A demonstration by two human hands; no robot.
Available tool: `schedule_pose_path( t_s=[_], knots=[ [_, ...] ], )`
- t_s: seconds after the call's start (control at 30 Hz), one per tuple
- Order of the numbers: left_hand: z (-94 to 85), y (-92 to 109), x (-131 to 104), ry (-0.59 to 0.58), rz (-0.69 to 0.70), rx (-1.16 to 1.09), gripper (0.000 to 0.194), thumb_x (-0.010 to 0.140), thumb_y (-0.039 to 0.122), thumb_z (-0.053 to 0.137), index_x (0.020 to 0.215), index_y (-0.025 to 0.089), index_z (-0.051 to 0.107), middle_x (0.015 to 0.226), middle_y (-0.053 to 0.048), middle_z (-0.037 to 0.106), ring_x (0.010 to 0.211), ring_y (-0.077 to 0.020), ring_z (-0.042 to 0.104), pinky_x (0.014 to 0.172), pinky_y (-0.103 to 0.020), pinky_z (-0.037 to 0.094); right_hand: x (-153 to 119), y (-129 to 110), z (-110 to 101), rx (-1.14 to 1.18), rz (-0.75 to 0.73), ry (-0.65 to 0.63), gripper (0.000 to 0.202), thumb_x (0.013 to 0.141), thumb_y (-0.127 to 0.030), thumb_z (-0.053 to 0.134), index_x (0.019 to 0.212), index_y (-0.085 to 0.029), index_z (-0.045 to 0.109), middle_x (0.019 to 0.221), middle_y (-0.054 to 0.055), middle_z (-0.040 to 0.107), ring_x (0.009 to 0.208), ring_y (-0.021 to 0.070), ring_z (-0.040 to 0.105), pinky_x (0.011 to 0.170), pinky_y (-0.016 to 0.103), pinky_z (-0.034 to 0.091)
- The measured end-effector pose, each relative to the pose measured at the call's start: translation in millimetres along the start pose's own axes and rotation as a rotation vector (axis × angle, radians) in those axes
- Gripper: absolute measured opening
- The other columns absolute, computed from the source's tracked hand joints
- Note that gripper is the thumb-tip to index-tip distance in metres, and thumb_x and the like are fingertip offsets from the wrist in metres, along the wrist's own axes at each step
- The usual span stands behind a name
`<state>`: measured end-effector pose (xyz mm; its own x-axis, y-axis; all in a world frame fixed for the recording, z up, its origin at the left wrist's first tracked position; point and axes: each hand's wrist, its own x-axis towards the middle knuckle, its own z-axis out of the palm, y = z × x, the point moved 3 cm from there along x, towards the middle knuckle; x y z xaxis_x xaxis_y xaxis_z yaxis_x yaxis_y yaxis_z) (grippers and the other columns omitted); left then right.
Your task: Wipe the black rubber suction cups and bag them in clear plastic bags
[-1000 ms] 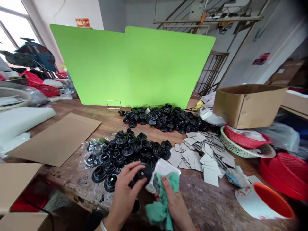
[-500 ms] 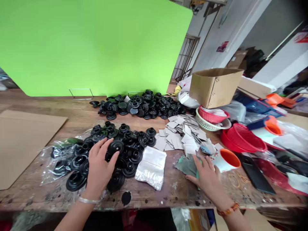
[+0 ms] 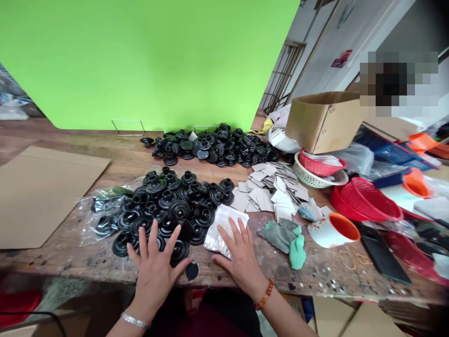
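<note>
Wooden worktable (image 3: 122, 146), black discs (image 3: 178, 210), green board (image 3: 157, 65), pale wall (image 3: 331, 40)

Let go of the black disc (image 3: 179, 211), pinched in the left hand (image 3: 154, 271) half a second ago, and left it lying on the near pile of black parts (image 3: 167, 198); opened that hand out, with fingers now spread over the pile's front edge; put down the green-grey cloth (image 3: 278, 235), gripped in the right hand (image 3: 243, 266) a second ago, near the white-and-orange cylinder (image 3: 320, 231); drew that hand off leftward, empty, to over the plastic bags (image 3: 220, 218)
</note>
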<state>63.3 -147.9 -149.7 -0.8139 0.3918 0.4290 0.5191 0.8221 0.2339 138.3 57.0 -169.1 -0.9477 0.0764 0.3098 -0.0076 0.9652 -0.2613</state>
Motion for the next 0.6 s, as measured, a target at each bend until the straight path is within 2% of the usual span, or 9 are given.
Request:
schedule_pose_path(
  t_s=[0.13,0.27,0.37,0.47,0.53,0.6],
  knots=[
    [7.1,-2.3,11.6,-0.079,-0.020,0.062,0.063,0.079,0.047,0.067,0.136,0.027,0.051,0.157,-0.021,0.017,0.141,-0.0480,0.011,0.103,-0.071,0.018,3.3,7.3,9.0,-0.104,0.026,-0.060,0.050,0.090,-0.036,0.056,0.139,-0.036,0.045,0.151,0.009,0.036,0.139,0.0380,0.027,0.107,0.061,0.026],
    [14.3,-0.3,17.5,-0.099,-0.054,0.087,0.061,0.080,0.047,0.064,0.137,0.034,0.048,0.156,-0.018,0.023,0.140,-0.0458,0.018,0.102,-0.072,0.017,-1.1,24.6,2.1,-0.134,0.012,-0.097,0.048,0.091,-0.036,0.055,0.138,-0.033,0.046,0.150,0.007,0.038,0.139,0.0350,0.030,0.107,0.059,0.028],
    [17.7,1.6,23.6,-0.105,-0.070,0.083,0.060,0.081,0.047,0.064,0.137,0.035,0.048,0.154,-0.017,0.027,0.139,-0.0445,0.020,0.102,-0.073,0.018,-5.8,39.6,-5.8,-0.095,-0.015,-0.138,0.047,0.091,-0.035,0.054,0.137,-0.031,0.047,0.150,0.006,0.038,0.140,0.0327,0.029,0.108,0.057,0.031],
    [20.1,2.5,30.1,-0.109,-0.097,0.079,0.057,0.082,0.046,0.063,0.136,0.035,0.050,0.154,-0.017,0.028,0.139,-0.0443,0.020,0.101,-0.074,0.018,-8.7,46.7,-12.7,-0.027,-0.062,-0.160,0.053,0.090,-0.035,0.057,0.141,-0.030,0.042,0.151,0.007,0.035,0.141,0.0325,0.025,0.108,0.058,0.030],
    [21.2,3.4,32.0,-0.109,-0.101,0.076,0.056,0.082,0.045,0.063,0.135,0.033,0.051,0.153,-0.018,0.029,0.140,-0.0442,0.020,0.101,-0.074,0.018,-8.8,45.2,-17.6,0.021,-0.082,-0.097,0.056,0.089,-0.035,0.058,0.142,-0.026,0.040,0.151,0.010,0.035,0.142,0.0330,0.024,0.109,0.058,0.029],
    [21.1,4.4,31.3,-0.096,-0.091,0.074,0.055,0.083,0.044,0.063,0.135,0.030,0.052,0.154,-0.018,0.029,0.141,-0.0437,0.018,0.102,-0.073,0.015,-7.8,40.6,-22.9,0.054,-0.075,0.044,0.042,0.091,-0.031,0.057,0.131,-0.022,0.052,0.146,0.012,0.042,0.140,0.0328,0.027,0.108,0.057,0.030]
  ],
)
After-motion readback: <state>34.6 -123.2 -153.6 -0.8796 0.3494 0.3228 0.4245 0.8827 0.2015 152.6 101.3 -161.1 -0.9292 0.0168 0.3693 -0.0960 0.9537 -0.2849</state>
